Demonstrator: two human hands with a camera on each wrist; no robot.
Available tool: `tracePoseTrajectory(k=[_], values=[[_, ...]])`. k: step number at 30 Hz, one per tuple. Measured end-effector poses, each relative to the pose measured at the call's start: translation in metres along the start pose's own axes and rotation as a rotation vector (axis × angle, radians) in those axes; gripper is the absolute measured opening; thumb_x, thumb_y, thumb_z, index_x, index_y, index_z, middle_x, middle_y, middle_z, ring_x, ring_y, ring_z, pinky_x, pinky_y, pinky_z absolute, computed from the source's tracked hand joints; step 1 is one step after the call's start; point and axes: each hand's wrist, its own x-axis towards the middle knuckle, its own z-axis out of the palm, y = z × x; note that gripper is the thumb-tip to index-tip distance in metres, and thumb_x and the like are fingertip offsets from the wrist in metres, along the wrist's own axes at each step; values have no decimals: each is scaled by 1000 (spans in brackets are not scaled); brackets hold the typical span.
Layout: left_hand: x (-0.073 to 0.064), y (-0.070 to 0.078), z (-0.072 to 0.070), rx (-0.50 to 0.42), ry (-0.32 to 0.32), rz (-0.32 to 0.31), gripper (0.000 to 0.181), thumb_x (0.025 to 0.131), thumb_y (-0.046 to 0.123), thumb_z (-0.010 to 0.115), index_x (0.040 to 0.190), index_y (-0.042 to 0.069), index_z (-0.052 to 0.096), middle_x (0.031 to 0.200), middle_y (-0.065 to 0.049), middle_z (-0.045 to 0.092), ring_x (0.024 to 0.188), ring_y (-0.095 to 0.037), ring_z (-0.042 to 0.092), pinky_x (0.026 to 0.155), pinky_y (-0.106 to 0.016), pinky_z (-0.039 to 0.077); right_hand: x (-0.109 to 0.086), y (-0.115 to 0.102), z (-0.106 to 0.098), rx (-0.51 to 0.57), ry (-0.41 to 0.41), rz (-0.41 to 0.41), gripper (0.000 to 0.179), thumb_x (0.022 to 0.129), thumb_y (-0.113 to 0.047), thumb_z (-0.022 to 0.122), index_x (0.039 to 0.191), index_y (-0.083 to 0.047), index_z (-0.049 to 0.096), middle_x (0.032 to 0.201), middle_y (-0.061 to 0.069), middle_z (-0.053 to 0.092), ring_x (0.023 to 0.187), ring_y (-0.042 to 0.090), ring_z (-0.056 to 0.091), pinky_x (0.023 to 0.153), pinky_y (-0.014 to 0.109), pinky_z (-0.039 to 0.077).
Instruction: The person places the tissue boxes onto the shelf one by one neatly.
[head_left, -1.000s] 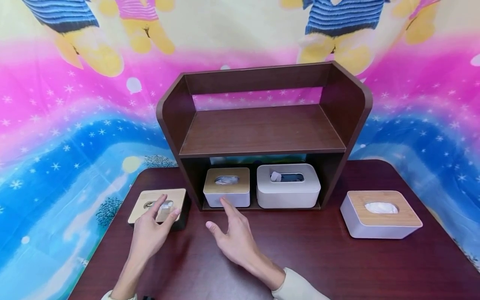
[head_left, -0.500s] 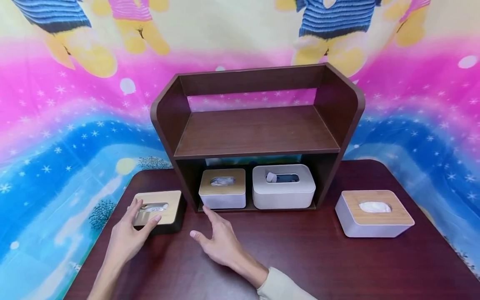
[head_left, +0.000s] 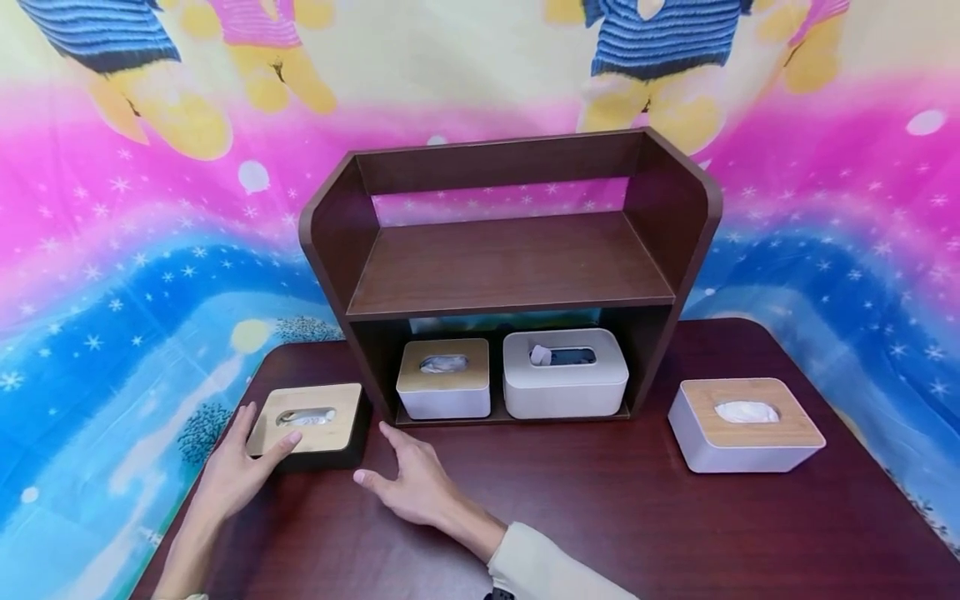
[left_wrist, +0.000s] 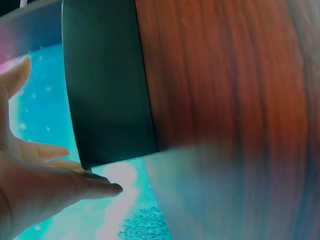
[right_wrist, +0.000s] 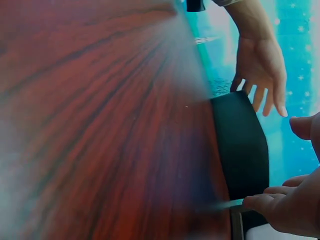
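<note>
A black tissue box with a pale wooden lid point(head_left: 327, 437) stands at the table's left, tissue showing in its slot. My left hand point(head_left: 234, 473) is at its left end, fingers extended and thumb over the lid's near edge. In the left wrist view, the fingers lie by one end of the box's black side point(left_wrist: 107, 85); whether they press on it I cannot tell. To the right of the box, my right hand point(head_left: 417, 487) is held over the table with thumb and fingers spread, holding nothing. The right wrist view has the black side point(right_wrist: 242, 145) between both hands.
A dark brown two-tier shelf point(head_left: 510, 262) stands at the back. On its lower level sit a small wood-lidded tissue box point(head_left: 442, 403) and a larger white one point(head_left: 566, 392). Another wood-lidded tissue box point(head_left: 738, 457) is on the table point(head_left: 600, 517) at right.
Both hands have moved left. The left hand has gone from above the black box's lid to its left end, while the right hand has come closer to its right side.
</note>
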Motion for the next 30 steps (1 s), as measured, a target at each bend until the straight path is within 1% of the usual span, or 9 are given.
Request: tracePoseTrajectory(k=[5,8,14,18,23,26,27,28,30], values=[[6,-15,-5,-31,-62,-56,113,105,68,52,169,4,-16,175,-35,-3,158,-64,12,119,-82,25,10,-4,12,-21,-40,12,83,98,-48,76,164,-8,44,167,8,50,155,23,47,127,38,42],[7,-20,-5,-62,-90,-77,114,105,67,53,168,2,-18,175,-34,-7,159,-62,7,121,-81,22,17,-6,17,-25,-53,19,85,98,-48,76,165,-7,42,169,9,48,156,24,46,128,37,41],[6,-18,-1,-188,-135,-139,115,105,64,56,166,5,-22,177,-26,-16,164,-53,-1,128,-75,16,28,-7,26,-8,-81,28,89,98,-46,75,166,-4,37,171,14,43,159,25,41,129,37,39],[3,-14,0,-224,-124,-150,114,106,63,56,168,3,-18,177,-28,-10,165,-53,2,129,-73,17,37,-1,35,-17,-69,12,86,99,-45,73,164,-1,39,168,17,47,156,26,46,126,37,43],[-5,-10,3,-230,-103,-160,110,106,62,56,169,-1,-8,175,-35,7,163,-53,15,128,-70,27,48,18,53,-54,-2,-33,82,100,-42,74,162,1,43,163,18,53,151,27,52,122,37,47],[-12,-9,6,-253,-89,-165,108,106,60,59,170,-3,-2,174,-36,15,161,-52,22,125,-67,33,43,10,48,-46,3,-35,80,100,-34,76,162,4,42,164,22,50,153,31,50,125,38,45],[-15,-9,7,-261,-83,-166,108,105,60,60,170,-3,0,174,-35,17,161,-52,25,124,-64,37,38,2,42,-29,-7,-23,80,100,-31,77,162,4,41,165,23,48,154,32,48,126,39,43],[-18,-8,8,-272,-77,-168,108,105,59,62,170,-2,2,174,-34,19,160,-51,28,121,-56,44,36,-1,39,-36,-4,-27,79,100,-30,77,162,4,41,165,23,48,154,32,48,126,38,43],[-26,-8,8,-298,-71,-171,108,104,57,66,171,-2,4,174,-33,20,159,-50,32,111,-37,52,29,-9,33,-34,-3,-23,76,101,-26,76,162,4,42,165,24,48,154,33,48,126,39,43]])
